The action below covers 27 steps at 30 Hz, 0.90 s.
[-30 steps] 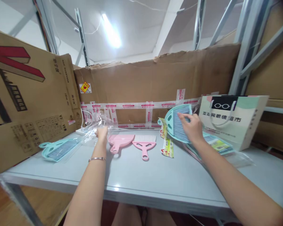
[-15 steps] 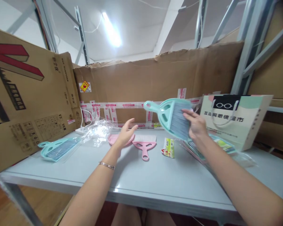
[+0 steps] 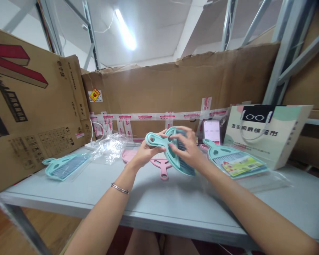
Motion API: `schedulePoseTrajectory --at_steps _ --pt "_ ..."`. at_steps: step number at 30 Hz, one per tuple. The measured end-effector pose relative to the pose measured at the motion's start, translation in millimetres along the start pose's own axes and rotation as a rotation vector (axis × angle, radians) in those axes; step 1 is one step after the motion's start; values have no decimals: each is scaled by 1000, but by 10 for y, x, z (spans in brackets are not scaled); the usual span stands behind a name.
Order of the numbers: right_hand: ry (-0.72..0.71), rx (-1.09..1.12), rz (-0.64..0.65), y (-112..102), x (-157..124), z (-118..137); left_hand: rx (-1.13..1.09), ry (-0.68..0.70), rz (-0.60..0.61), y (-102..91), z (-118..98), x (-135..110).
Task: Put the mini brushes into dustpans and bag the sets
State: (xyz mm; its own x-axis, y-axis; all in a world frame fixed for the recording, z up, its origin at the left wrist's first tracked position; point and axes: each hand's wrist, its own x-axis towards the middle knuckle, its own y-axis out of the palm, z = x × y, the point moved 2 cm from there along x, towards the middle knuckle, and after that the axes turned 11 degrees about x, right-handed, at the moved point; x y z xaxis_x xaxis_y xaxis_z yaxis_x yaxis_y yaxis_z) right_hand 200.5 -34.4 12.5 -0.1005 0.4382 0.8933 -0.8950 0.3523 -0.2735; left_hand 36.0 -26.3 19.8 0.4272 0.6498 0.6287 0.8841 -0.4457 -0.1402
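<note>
A turquoise dustpan with a brush nested in it (image 3: 163, 142) is held up over the table, its handle pointing left. My left hand (image 3: 143, 154) closes around the handle's neck, thumb in front. My right hand (image 3: 188, 148) curls its fingers over the bristle side and the pan's edge; the fingers cover much of the bristles. Just behind and below lie a pink dustpan (image 3: 129, 155) and a pink brush (image 3: 162, 164), the brush partly hidden by the held set.
Another turquoise set (image 3: 66, 167) lies at the left in clear wrap. Crumpled plastic (image 3: 108, 148) is beside it. On the right are a wrapped turquoise set with a label card (image 3: 236, 163), a phone (image 3: 212, 131) and a paper bag (image 3: 266, 138). Cardboard (image 3: 154, 88) walls the back.
The turquoise set has moved left and down from the right side to the middle. My left hand, empty before, has taken its handle. My right hand came along with it.
</note>
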Motion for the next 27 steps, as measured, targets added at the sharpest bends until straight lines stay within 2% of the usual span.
schedulePoseTrajectory --at_steps 2,3,5,8,10,12,14,16,18,21,24,27 --pt "-26 -7 148 37 -1 38 29 -7 8 3 -15 -3" --pt "-26 -7 171 28 5 35 46 -14 -2 -22 -21 2" --pt "-15 -11 99 -57 36 -4 77 -11 -81 -136 -37 22" --pt "45 -4 -228 -281 94 -117 130 82 -368 -425 -78 50" --pt "77 -13 -403 -370 99 -204 268 161 -600 -608 -111 40" --pt "81 -45 -439 -348 71 -274 484 191 -811 -724 -138 6" --pt "54 -81 -374 -243 20 -308 704 170 -919 -768 -151 -28" --pt "8 -117 -286 -126 -30 -302 900 127 -869 -775 -144 -39" --pt "-43 -138 -232 -57 -61 -276 1081 74 -699 -782 -114 -28" --pt "-91 -98 -230 -66 -63 -259 1280 -73 -459 -837 -42 -6" --pt "-106 -23 -246 -121 -49 -280 1347 -221 -283 -903 22 -14" --pt "-101 -8 -252 -131 -57 -271 1317 -336 -164 -963 79 -69"
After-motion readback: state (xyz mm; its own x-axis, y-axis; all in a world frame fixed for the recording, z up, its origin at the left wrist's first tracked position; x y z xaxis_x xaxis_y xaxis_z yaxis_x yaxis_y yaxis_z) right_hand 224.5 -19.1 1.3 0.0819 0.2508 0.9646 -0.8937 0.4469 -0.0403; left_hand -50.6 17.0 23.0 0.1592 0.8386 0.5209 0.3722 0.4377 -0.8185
